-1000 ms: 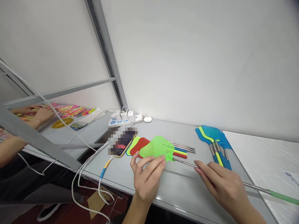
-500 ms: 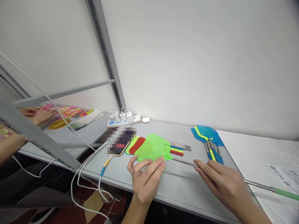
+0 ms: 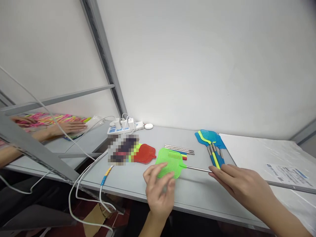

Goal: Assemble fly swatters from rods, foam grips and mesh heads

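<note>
My left hand [image 3: 159,191] pinches the near edge of the mesh head of a green fly swatter [image 3: 171,159], which lies flat on the grey table [image 3: 128,181]. The swatter's thin metal rod [image 3: 197,169] runs right into my right hand [image 3: 237,186], whose fingers close around it. Past that hand the rod and its handle are hidden. A red swatter head [image 3: 144,153] lies just left of the green one, apart from it.
Several blue and yellow swatters [image 3: 212,143] lie bundled behind my right hand, with short rods and coloured handles [image 3: 179,150] beside them. A blurred phone [image 3: 122,149], power strip [image 3: 123,126], white cables [image 3: 81,177], a paper sheet [image 3: 286,171], and a co-worker's hand [image 3: 70,126] far left.
The green swatter head has slid right, off the red one, with my left hand following. Its green handle at the far right is no longer in view. The view has turned right.
</note>
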A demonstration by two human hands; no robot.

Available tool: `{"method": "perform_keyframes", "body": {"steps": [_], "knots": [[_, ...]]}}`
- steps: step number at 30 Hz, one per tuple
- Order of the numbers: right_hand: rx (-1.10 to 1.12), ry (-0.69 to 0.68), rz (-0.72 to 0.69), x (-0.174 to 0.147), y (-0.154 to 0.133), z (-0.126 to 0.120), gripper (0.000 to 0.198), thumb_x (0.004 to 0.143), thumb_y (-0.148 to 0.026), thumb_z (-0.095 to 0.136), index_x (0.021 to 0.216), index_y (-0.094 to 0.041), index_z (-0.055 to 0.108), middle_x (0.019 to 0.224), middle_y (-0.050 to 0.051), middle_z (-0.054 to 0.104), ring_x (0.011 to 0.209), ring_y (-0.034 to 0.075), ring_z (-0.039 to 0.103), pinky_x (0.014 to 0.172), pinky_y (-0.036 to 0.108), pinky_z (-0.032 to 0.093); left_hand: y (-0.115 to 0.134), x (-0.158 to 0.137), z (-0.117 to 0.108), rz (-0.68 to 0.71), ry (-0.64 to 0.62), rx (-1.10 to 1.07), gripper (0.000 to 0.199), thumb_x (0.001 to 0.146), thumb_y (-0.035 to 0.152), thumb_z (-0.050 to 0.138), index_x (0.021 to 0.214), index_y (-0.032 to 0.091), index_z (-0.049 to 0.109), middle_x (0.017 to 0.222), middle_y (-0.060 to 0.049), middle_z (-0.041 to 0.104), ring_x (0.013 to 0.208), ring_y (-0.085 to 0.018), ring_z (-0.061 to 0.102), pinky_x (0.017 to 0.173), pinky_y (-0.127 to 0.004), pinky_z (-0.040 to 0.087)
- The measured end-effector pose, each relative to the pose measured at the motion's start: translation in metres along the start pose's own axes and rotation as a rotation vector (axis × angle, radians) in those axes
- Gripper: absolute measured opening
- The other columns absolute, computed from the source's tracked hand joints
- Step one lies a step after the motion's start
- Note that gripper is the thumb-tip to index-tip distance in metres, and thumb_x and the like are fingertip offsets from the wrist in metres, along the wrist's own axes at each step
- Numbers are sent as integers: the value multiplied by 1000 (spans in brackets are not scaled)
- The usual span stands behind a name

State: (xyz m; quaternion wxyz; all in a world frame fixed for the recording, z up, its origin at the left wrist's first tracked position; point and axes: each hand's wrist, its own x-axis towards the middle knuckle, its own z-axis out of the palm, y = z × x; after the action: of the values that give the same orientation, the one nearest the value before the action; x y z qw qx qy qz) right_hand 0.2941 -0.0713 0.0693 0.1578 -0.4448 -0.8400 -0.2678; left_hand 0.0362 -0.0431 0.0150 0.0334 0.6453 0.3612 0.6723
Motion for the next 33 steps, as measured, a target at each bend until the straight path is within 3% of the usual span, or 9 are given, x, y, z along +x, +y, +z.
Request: {"method": "perform_keyframes", "body": {"steps": [3, 5, 6, 8, 12, 15, 21, 27, 33], "knots": [[-30, 6, 19, -3, -2, 5, 23, 100, -27, 41, 107, -22, 62, 66, -2, 53, 53, 11, 43, 50, 30, 18, -4, 3, 10, -573, 334, -292, 22, 90, 25, 60, 113, 26, 59, 128, -7, 54, 120, -20, 50, 95, -37, 43], [-34, 22, 26, -3, -3, 7, 23, 100, -27, 40, 105, -22, 62, 66, -2, 52, 53, 11, 43, 50, 30, 18, -15, 10, 13, -932, 452, -488, 34, 87, 29, 66, 118, 28, 54, 126, -6, 53, 115, -16, 55, 89, -29, 46], [-34, 24, 28, -3, -2, 7, 23, 100, -26, 40, 105, -22, 62, 66, -2, 53, 54, 11, 43, 50, 30, 18, -22, 14, 12, -1076, 443, -569, 38, 84, 28, 69, 119, 27, 53, 124, -6, 55, 109, -14, 58, 85, -26, 47], [-33, 14, 24, -4, -1, 7, 21, 99, -24, 42, 105, -22, 62, 67, -1, 53, 55, 12, 45, 51, 30, 19, -34, 24, 5, -1240, 303, -687, 45, 79, 25, 74, 120, 26, 54, 122, -7, 58, 100, -12, 62, 77, -21, 48], [0, -13, -38, -6, 3, 4, 16, 97, -22, 46, 103, -22, 61, 67, -2, 52, 58, 12, 46, 52, 31, 20, -37, 36, -12, -1233, -178, -798, 45, 77, 26, 76, 118, 21, 59, 115, -9, 66, 94, -16, 66, 79, -25, 50], [33, -23, -98, -6, 5, 1, 17, 96, -19, 47, 108, -21, 60, 67, -2, 53, 59, 12, 46, 53, 31, 21, -27, 37, -19, -1236, -367, -812, 32, 78, 31, 75, 105, 17, 66, 104, -10, 72, 88, -21, 69, 78, -32, 53], [10, -18, -168, 0, 8, -4, 13, 97, -23, 48, 104, -19, 58, 65, -2, 50, 58, 14, 45, 54, 33, 22, -16, 35, -11, -1259, -484, -839, 30, 76, 32, 77, 99, 14, 69, 99, -12, 73, 85, -24, 70, 78, -36, 55], [-49, -82, -156, 5, 5, -10, 17, 97, -16, 41, 100, -19, 57, 70, -1, 55, 59, 15, 49, 52, 34, 20, -15, 31, 3, -1220, -441, -783, 33, 75, 34, 77, 100, 14, 69, 96, -12, 74, 81, -26, 71, 70, -37, 57], [33, -116, -75, 14, 0, -9, 21, 99, -20, 39, 92, -21, 59, 65, -2, 54, 53, 13, 48, 49, 32, 18, -20, 32, -2, -1198, -444, -721, 35, 74, 35, 78, 102, 16, 70, 100, -11, 73, 84, -24, 70, 77, -37, 56]]}}
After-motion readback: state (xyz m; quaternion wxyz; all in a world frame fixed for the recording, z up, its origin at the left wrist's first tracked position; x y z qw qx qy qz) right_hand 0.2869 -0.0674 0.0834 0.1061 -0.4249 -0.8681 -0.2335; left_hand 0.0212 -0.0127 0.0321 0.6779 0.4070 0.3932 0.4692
